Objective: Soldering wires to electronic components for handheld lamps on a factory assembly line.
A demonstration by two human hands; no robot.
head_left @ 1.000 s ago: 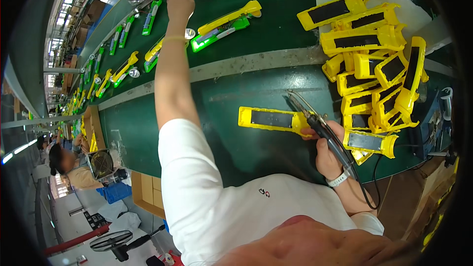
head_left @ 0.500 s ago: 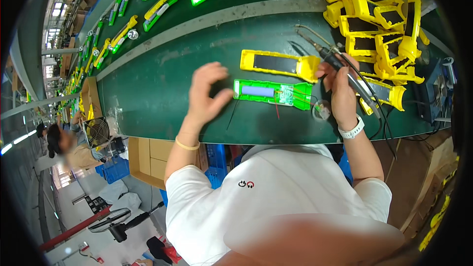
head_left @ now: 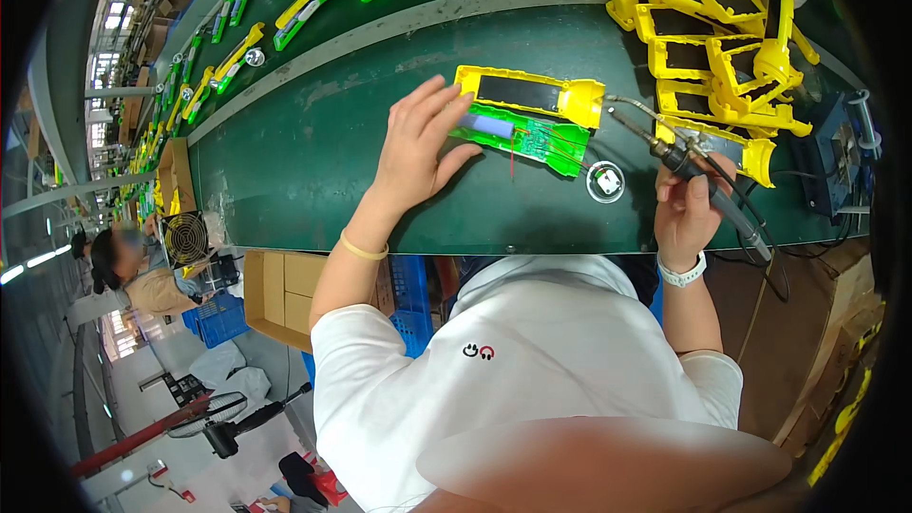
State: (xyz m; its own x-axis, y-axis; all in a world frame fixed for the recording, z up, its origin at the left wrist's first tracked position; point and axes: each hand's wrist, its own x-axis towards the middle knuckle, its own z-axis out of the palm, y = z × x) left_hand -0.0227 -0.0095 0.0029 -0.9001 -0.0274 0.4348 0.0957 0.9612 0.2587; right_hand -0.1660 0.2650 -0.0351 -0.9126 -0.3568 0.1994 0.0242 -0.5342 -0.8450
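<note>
My left hand (head_left: 418, 147) reaches over the left end of a green plastic lamp housing (head_left: 567, 163), thumb apart from its stretched fingers. That end is hidden under the hand. In the housing lie a pale purple cylindrical battery (head_left: 487, 124) and a green circuit board (head_left: 541, 140) with thin red and dark wires. Wires lead right to a round clear lamp reflector (head_left: 605, 181) on the table. Just behind sits a yellow cover (head_left: 581, 103) with a dark panel. My right hand (head_left: 689, 214) grips a soldering iron (head_left: 680, 163), its tip pointing up and left, apart from the board.
Yellow covers (head_left: 689, 55) are heaped at the back right. A dark blue box (head_left: 825, 157) with cables stands at the right edge. Beyond a grey rail (head_left: 380, 36), green and yellow lamp halves (head_left: 309, 14) lie in a row. A person (head_left: 142, 271) sits far left.
My left hand has moved over the housing's left end, and the housing now lies tilted, closer to the yellow cover. The right hand has drawn the iron toward me, uncovering the reflector.
</note>
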